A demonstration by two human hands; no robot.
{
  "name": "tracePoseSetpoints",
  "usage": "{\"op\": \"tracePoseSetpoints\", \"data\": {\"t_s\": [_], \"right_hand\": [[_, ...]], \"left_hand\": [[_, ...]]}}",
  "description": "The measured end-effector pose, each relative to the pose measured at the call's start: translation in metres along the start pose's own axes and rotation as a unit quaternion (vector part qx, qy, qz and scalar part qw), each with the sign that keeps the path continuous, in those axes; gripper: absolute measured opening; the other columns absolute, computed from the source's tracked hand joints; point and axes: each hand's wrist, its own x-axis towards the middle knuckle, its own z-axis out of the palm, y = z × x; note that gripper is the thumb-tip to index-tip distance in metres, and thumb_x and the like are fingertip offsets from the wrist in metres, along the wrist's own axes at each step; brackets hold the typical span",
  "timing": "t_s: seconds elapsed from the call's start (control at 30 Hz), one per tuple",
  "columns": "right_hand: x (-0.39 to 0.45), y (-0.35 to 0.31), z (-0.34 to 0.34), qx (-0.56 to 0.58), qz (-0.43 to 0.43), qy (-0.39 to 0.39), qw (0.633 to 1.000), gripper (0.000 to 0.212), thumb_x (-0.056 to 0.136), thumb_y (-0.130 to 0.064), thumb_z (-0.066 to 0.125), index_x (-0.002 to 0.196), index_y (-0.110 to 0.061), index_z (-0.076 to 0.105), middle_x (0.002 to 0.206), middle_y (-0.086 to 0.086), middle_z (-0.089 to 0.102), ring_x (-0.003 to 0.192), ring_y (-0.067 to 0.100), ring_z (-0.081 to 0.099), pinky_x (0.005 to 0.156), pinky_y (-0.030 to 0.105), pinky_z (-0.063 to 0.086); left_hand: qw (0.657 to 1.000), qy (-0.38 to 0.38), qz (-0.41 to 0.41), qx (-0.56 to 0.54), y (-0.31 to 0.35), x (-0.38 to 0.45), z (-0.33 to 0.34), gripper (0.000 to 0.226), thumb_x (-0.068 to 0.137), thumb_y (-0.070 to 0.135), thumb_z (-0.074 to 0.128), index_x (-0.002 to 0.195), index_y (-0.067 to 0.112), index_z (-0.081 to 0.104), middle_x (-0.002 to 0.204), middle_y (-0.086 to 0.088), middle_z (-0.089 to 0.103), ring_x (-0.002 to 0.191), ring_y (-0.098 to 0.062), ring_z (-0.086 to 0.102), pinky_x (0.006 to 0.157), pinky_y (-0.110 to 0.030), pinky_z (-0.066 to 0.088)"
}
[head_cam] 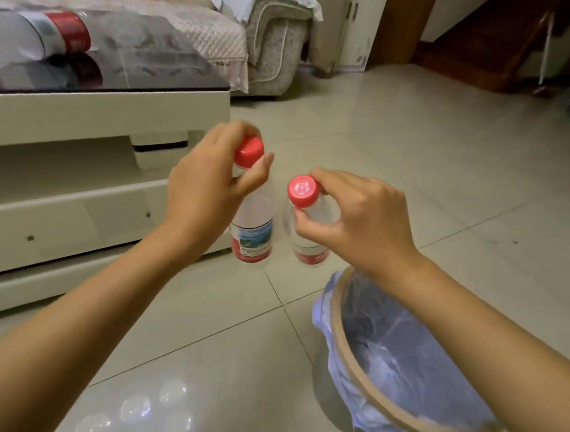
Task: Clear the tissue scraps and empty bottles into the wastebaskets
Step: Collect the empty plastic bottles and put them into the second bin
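Observation:
My left hand (208,183) grips the neck of a clear empty bottle (253,234) with a red cap and a red-and-blue label. My right hand (357,221) holds a second clear bottle (304,230) by the neck just under its red cap. Both bottles hang upright, side by side, above the tiled floor. The wastebasket (342,334), tan-rimmed and lined with a pale blue bag, stands below and to the right of the bottles, partly hidden by my right forearm. A third bottle (46,35) with a red label lies on its side on the coffee table's top.
A cream coffee table (98,115) with a dark glass top fills the left. A sofa (275,46) with a lace cover stands behind it. Wooden furniture (484,54) is at the back right. Tiled floor (417,140) stretches between them.

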Motion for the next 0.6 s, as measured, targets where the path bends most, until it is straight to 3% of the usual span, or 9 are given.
{"op": "tracePoseSetpoints", "data": {"t_s": [0.17, 0.4, 0.6], "right_hand": [[-0.014, 0.043, -0.048, -0.003, 0.072, 0.004, 0.997, 0.035, 0.078, -0.047, 0.064, 0.101, -0.021, 0.068, 0.084, -0.006, 0.071, 0.072, 0.015, 0.065, 0.062, 0.037, 0.054], [-0.016, 0.078, -0.093, 0.021, 0.146, 0.029, 0.989, 0.036, 0.076, -0.045, 0.064, 0.100, -0.019, 0.069, 0.086, -0.005, 0.070, 0.074, 0.012, 0.066, 0.072, 0.041, 0.055], [-0.022, 0.099, -0.095, 0.027, 0.209, 0.020, 0.977, 0.030, 0.072, -0.041, 0.066, 0.095, -0.022, 0.070, 0.079, -0.007, 0.067, 0.068, 0.011, 0.065, 0.070, 0.038, 0.055]], "left_hand": [[0.997, -0.006, 0.034, -0.064, 0.052, 0.001, 0.016, 0.032, 0.091, 0.048, 0.048, 0.110, 0.022, 0.053, 0.101, 0.007, 0.059, 0.085, -0.013, 0.052, 0.069, -0.036, 0.046], [0.989, -0.004, 0.042, -0.142, 0.084, -0.002, 0.036, 0.034, 0.092, 0.049, 0.048, 0.111, 0.022, 0.054, 0.099, 0.012, 0.056, 0.085, -0.011, 0.053, 0.069, -0.030, 0.045], [0.980, -0.159, 0.015, -0.120, 0.085, -0.029, 0.086, 0.033, 0.090, 0.058, 0.046, 0.110, 0.033, 0.051, 0.097, 0.017, 0.054, 0.080, -0.002, 0.047, 0.062, -0.012, 0.033]]}}
